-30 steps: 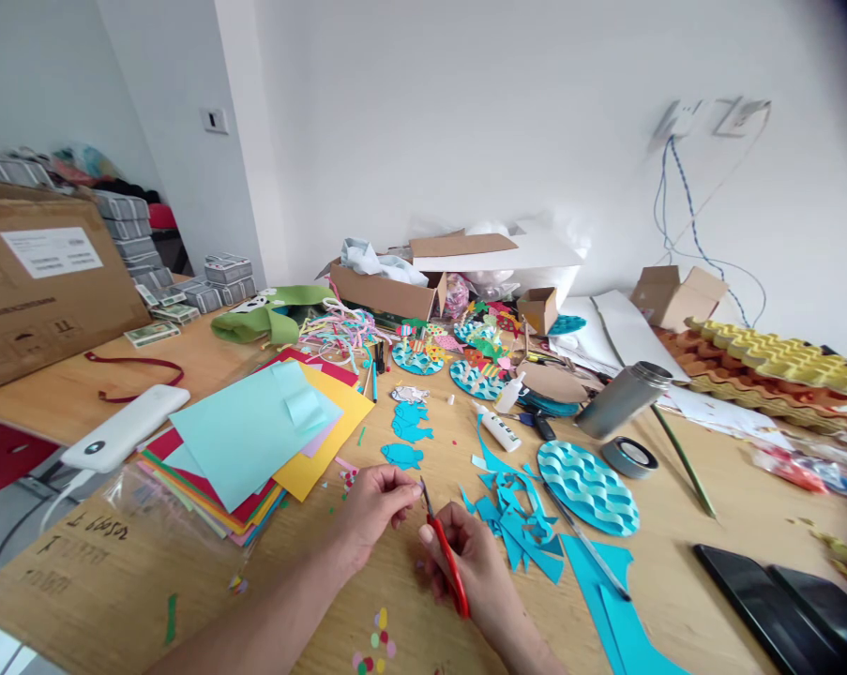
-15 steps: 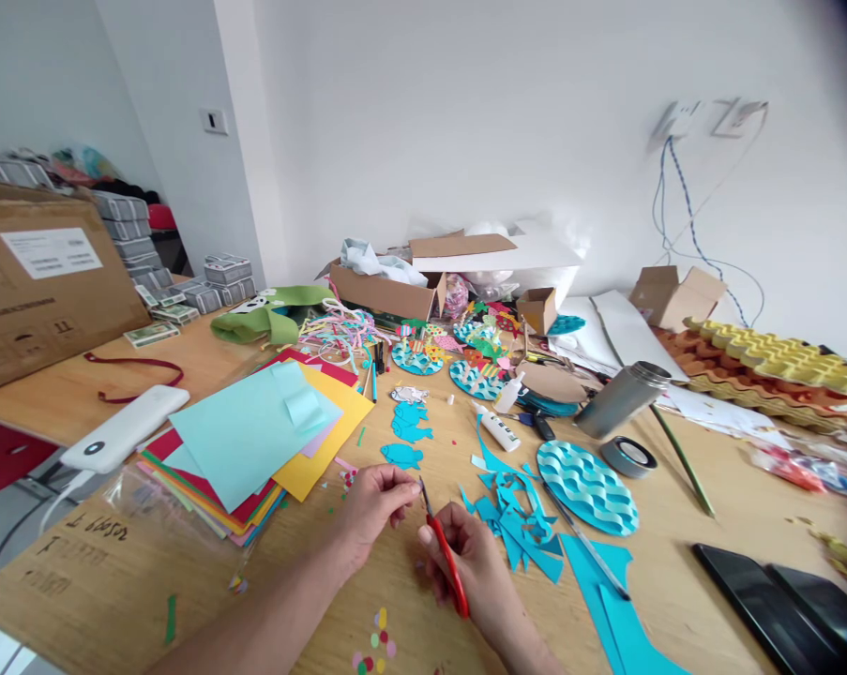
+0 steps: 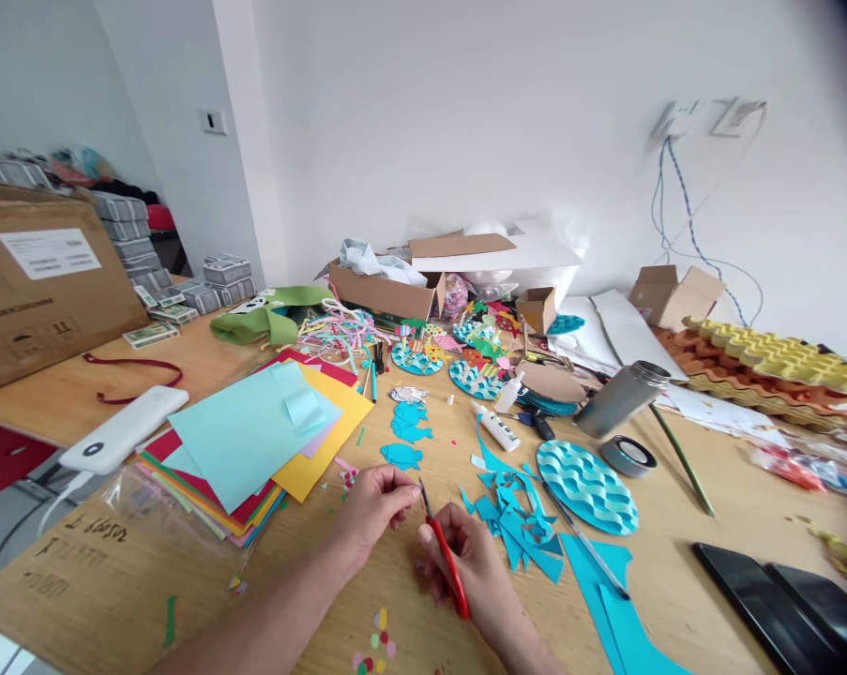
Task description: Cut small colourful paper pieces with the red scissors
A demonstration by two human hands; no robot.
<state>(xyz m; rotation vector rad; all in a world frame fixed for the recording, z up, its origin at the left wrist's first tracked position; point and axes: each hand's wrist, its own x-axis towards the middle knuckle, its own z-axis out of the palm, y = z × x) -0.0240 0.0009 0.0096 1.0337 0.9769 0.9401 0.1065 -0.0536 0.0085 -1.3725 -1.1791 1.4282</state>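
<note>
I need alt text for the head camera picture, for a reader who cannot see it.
A right hand holds red-handled scissors, their tips close to the left hand, above a cluttered wooden table. Blue paper fish lie beyond the hands, blue scraps to the right, stacked coloured paper to the left.

Slim, metal-bladed scissors with red handles (image 3: 439, 536) slant across the near middle, blade tips pointing far and left, handles near and right.
</note>
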